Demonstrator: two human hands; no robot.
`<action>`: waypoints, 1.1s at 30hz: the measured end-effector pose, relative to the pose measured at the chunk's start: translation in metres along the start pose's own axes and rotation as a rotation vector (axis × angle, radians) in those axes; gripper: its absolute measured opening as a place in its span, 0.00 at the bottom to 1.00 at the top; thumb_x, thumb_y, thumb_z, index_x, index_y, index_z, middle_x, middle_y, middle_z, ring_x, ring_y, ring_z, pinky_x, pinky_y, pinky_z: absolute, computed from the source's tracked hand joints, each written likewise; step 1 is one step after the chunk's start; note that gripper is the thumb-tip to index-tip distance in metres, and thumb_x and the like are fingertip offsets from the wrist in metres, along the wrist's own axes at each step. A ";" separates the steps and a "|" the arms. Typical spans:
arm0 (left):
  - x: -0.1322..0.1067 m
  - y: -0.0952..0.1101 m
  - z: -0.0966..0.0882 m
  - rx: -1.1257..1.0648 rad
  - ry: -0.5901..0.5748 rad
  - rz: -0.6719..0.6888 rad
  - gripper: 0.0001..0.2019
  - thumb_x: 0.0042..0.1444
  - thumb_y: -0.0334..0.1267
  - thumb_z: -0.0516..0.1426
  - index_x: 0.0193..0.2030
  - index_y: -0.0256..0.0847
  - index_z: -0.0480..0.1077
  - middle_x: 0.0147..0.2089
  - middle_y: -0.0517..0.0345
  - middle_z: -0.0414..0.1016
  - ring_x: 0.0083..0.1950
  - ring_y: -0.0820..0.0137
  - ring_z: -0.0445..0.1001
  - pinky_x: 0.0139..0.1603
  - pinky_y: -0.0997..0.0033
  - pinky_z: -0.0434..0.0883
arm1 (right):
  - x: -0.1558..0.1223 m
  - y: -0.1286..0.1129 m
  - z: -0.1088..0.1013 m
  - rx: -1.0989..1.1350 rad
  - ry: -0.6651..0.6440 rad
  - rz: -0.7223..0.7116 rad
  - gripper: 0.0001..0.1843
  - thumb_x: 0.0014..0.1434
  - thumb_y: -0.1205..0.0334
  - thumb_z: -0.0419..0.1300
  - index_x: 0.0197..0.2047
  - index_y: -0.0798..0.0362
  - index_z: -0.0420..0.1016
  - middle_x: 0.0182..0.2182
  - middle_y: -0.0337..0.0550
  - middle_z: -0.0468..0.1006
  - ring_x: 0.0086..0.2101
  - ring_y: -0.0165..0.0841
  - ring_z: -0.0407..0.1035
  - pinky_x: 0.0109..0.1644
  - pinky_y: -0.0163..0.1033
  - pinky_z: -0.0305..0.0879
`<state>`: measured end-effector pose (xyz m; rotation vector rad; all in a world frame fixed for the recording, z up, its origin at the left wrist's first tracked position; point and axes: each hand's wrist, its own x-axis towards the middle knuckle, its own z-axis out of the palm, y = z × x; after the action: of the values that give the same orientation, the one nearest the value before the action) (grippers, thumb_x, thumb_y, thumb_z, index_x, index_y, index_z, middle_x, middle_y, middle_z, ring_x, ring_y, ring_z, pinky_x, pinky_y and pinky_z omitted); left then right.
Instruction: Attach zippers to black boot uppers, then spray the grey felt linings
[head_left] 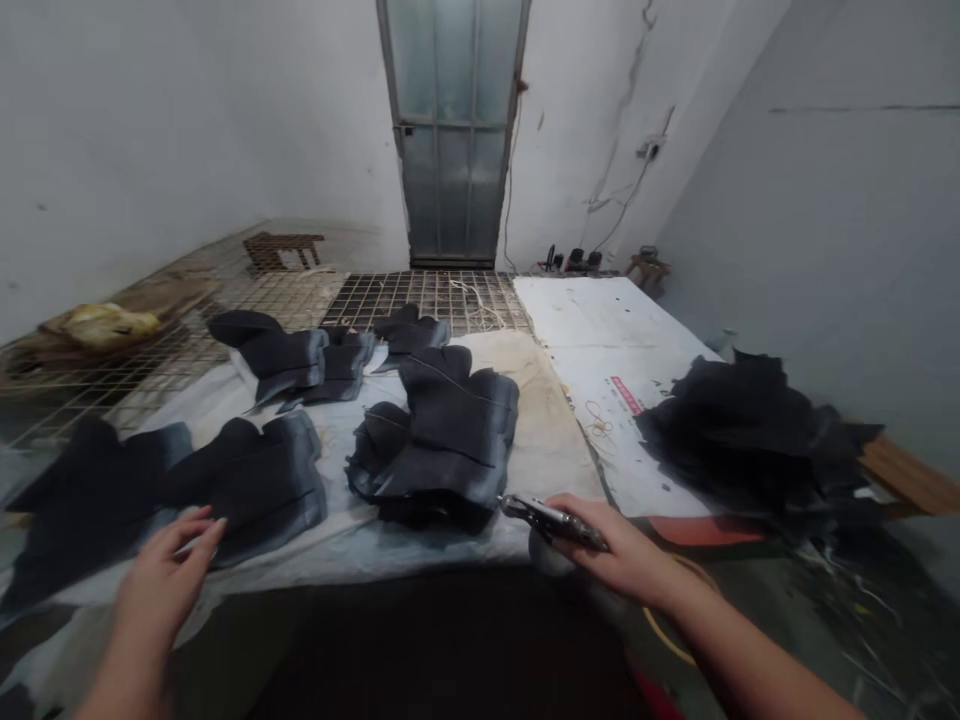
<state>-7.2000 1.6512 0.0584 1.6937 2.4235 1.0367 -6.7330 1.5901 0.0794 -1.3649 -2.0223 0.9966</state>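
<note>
My right hand (589,545) is wrapped round a metal spray gun (551,518), its nozzle pointing left, close to the right edge of a stack of dark cut pieces (450,450). These look like cloth or leather, with wavy tops and a pale bluish band along the right edge. My left hand (169,565) has its fingers slightly bent and apart, with nothing seen in it. It hovers over or touches the lower left of another dark piece (251,485); I cannot tell which. A further dark piece (90,500) lies to its left.
More dark pieces (281,355) lie farther back on the pale sheet (540,430). A big black heap (739,430) sits on the white board (600,330) at right. Wire mesh (420,295) stretches behind, before a metal door (454,140). A yellow hose (667,640) hangs below my right arm.
</note>
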 end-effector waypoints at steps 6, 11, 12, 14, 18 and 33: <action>-0.017 -0.011 -0.003 -0.167 -0.024 -0.059 0.19 0.34 0.58 0.50 0.21 0.43 0.67 0.43 0.51 0.75 0.46 0.59 0.72 0.40 0.61 0.74 | 0.029 -0.027 0.017 -0.021 -0.058 -0.098 0.11 0.55 0.63 0.53 0.43 0.51 0.66 0.33 0.41 0.74 0.33 0.34 0.68 0.38 0.36 0.62; -0.033 -0.023 -0.007 -0.231 0.026 0.002 0.15 0.40 0.54 0.53 0.22 0.44 0.67 0.42 0.53 0.75 0.44 0.62 0.73 0.38 0.64 0.74 | 0.054 -0.050 0.035 -0.075 -0.100 -0.134 0.12 0.54 0.62 0.53 0.43 0.49 0.67 0.36 0.42 0.75 0.36 0.36 0.69 0.40 0.38 0.63; -0.036 -0.024 -0.007 -0.237 0.026 0.002 0.15 0.40 0.54 0.53 0.22 0.43 0.67 0.42 0.52 0.75 0.43 0.63 0.73 0.38 0.65 0.74 | 0.058 -0.054 0.038 -0.076 -0.110 -0.138 0.11 0.54 0.63 0.53 0.43 0.49 0.67 0.35 0.42 0.75 0.35 0.36 0.69 0.39 0.37 0.63; -0.039 -0.023 -0.006 -0.243 0.020 0.005 0.16 0.42 0.53 0.53 0.23 0.42 0.66 0.43 0.49 0.74 0.41 0.64 0.73 0.37 0.66 0.73 | 0.065 -0.061 0.045 -0.078 -0.130 -0.148 0.11 0.53 0.64 0.53 0.42 0.49 0.68 0.34 0.41 0.76 0.33 0.35 0.69 0.37 0.36 0.62; -0.036 -0.009 -0.003 -0.198 0.003 0.107 0.17 0.46 0.52 0.50 0.24 0.40 0.66 0.42 0.47 0.74 0.39 0.64 0.73 0.35 0.67 0.73 | 0.068 -0.065 0.048 -0.107 -0.177 -0.137 0.14 0.52 0.66 0.53 0.44 0.49 0.69 0.36 0.43 0.76 0.35 0.37 0.69 0.39 0.38 0.63; -0.036 0.207 0.118 0.227 -0.936 1.207 0.14 0.41 0.34 0.64 0.36 0.39 0.70 0.44 0.51 0.72 0.46 0.62 0.70 0.46 0.66 0.67 | -0.023 0.027 0.016 0.339 0.492 0.143 0.24 0.48 0.49 0.61 0.47 0.51 0.73 0.40 0.49 0.78 0.43 0.45 0.71 0.48 0.47 0.66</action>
<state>-6.9698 1.7218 0.0605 2.8161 0.8645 -0.2032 -6.7214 1.5699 0.0481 -1.4099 -1.3468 0.9025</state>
